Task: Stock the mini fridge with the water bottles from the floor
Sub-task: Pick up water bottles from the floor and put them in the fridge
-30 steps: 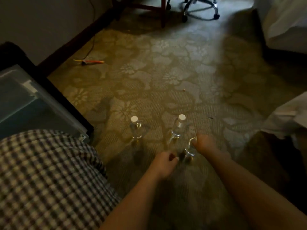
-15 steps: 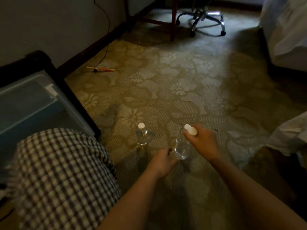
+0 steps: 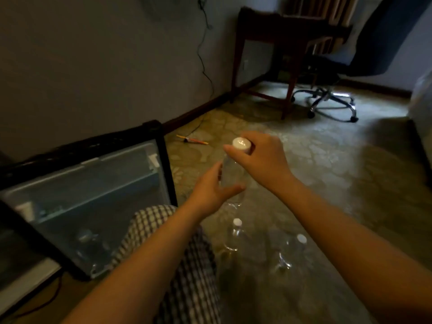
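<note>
A clear water bottle [image 3: 230, 174] with a white cap [image 3: 242, 144] is lifted off the carpet, in front of me. My right hand [image 3: 259, 160] pinches it at the cap and neck. My left hand [image 3: 210, 190] wraps its lower body, thumb in front and fingers behind. Two more white-capped bottles stand on the carpet below, one in the middle [image 3: 234, 235] and one further right [image 3: 292, 251]. The mini fridge's open door [image 3: 93, 183] lies to the left, its inner shelf facing me. Dim shapes sit low in the shelf; I cannot tell what they are.
My knee in checked cloth [image 3: 177, 253] is between the fridge door and the bottles. An orange pen-like thing [image 3: 192, 140] and a cable [image 3: 205, 66] lie by the wall. A wooden desk [image 3: 287, 43] and a wheeled office chair [image 3: 327, 99] stand at the back.
My right hand has raised the bottle from the floor to well above the other two. My left hand has come up and closed round its body. My view has tilted up.
</note>
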`<state>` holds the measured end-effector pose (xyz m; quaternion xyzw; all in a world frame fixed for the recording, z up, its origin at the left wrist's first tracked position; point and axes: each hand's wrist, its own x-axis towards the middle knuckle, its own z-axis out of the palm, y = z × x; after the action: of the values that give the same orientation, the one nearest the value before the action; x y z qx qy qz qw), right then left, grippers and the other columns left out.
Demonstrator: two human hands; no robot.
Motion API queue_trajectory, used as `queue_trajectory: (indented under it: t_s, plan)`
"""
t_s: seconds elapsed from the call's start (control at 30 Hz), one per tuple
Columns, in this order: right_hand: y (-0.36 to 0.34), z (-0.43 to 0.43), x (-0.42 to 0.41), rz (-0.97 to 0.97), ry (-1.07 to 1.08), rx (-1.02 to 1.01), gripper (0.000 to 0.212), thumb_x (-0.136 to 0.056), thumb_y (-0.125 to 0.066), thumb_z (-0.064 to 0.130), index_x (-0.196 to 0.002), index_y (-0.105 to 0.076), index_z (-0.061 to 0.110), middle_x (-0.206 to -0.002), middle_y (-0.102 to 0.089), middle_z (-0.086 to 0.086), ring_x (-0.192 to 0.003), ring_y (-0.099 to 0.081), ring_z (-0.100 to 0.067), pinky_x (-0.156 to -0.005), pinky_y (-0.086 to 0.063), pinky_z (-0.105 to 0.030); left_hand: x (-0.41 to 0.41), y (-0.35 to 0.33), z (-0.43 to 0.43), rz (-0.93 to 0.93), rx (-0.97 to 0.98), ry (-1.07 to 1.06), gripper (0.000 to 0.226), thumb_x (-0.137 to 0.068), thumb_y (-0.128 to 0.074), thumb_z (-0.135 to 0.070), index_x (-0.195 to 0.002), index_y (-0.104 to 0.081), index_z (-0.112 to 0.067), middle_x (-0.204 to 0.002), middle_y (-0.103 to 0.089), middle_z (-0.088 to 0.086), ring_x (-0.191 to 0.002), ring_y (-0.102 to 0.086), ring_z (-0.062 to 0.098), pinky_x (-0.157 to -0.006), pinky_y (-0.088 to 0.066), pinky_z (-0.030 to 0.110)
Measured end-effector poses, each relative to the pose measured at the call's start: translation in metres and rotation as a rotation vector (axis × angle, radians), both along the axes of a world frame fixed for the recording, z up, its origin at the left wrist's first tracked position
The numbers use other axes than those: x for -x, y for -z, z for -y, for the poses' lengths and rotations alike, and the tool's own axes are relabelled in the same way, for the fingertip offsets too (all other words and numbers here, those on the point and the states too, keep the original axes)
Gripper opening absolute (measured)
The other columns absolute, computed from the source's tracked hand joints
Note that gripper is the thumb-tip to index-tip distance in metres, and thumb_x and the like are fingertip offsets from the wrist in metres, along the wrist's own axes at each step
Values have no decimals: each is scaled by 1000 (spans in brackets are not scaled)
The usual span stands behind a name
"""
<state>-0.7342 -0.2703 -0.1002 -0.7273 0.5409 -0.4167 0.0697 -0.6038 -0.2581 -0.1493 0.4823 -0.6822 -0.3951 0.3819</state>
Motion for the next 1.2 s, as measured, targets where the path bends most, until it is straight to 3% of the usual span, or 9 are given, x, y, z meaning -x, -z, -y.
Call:
queue_trajectory:
  t_s: [0.1, 0.2, 0.4, 0.5, 0.63, 0.77, 0.9, 1.03, 1.2]
  plan:
    - [-29, 15, -41, -33, -72, 24, 32, -80, -66, 45, -68, -56, 16, -55, -47, 9, -53, -44, -5, -51, -30, -21, -42, -26, 11, 28, 42, -65, 58, -78, -71, -27, -130, -46, -21, -112, -56, -11, -102, -54, 6, -80, -45, 13]
    - [-45, 25, -81, -72, -123, 10, 35, -80, -64, 47, -73, -61, 13, -64, -55, 3, -62, -52, -13, -52, -33, -24, -85, -38, 16, 56, 26, -134, 56, -77, -71, -31, -127, -49, -21, -119, -61, -2, -104, -59, 14, -87, -51, 28]
    - [-40, 42, -166, -204, -246, -92, 32, -82, -60, 50, -73, -55, 19, -71, -57, 0, -71, -57, -19, -61, -40, -30, -168, -31, 9, 209, -31, -299, 58, -77, -69, -40, -124, -53, -12, -100, -62, 13, -83, -56, 22, -67, -45, 29]
    - [-17, 42, -205, -290, -303, -169, 32, -83, -59, 48, -82, -59, 16, -83, -65, -8, -83, -61, -26, -72, -48, -39, -201, -10, -3, 132, -148, -346, 42, -80, -68, -32, -111, -57, -4, -66, -49, 1, -60, -45, 12, -57, -34, 23]
    - [27, 38, -244, -475, -332, -241, 40, -89, -53, 46, -99, -58, 8, -99, -64, -15, -96, -58, -34, -71, -36, -34, -233, 34, -17, 108, -231, -410, 16, -82, -67, -24, -78, -53, -17, -63, -48, -3, -61, -47, 10, -60, -37, 24]
    - [72, 28, -266, -564, -349, -307, 43, -93, -48, 43, -117, -51, 7, -112, -62, -18, -105, -56, -38, -78, -43, -39, -253, 82, -26, 38, -354, -483, 21, -83, -64, -7, -103, -59, -1, -85, -58, 8, -85, -54, 18, -80, -46, 32]
    - [111, 24, -281, -619, -349, -371, 46, -94, -46, 41, -126, -44, 8, -120, -60, -18, -111, -55, -37, -83, -44, -39, -263, 119, -30, -45, -470, -533, 36, -88, -51, 6, -124, -49, 7, -109, -57, 19, -99, -52, 19, -74, -45, 18]
    - [137, 26, -294, -648, -400, -403, 40, -95, -46, 37, -122, -44, 7, -118, -59, -16, -107, -57, -35, -81, -45, -36, -272, 142, -29, -93, -530, -525, 40, -94, -40, 3, -133, -41, 1, -137, -48, 15, -128, -45, 28, -102, -36, 28]
    - [161, 34, -310, -708, -440, -450, 39, -95, -46, 33, -124, -43, 7, -122, -56, -17, -110, -55, -36, -85, -44, -36, -282, 169, -27, -136, -591, -514, 47, -95, -38, 1, -141, -28, -3, -147, -36, 15, -137, -35, 26, -107, -31, 28]
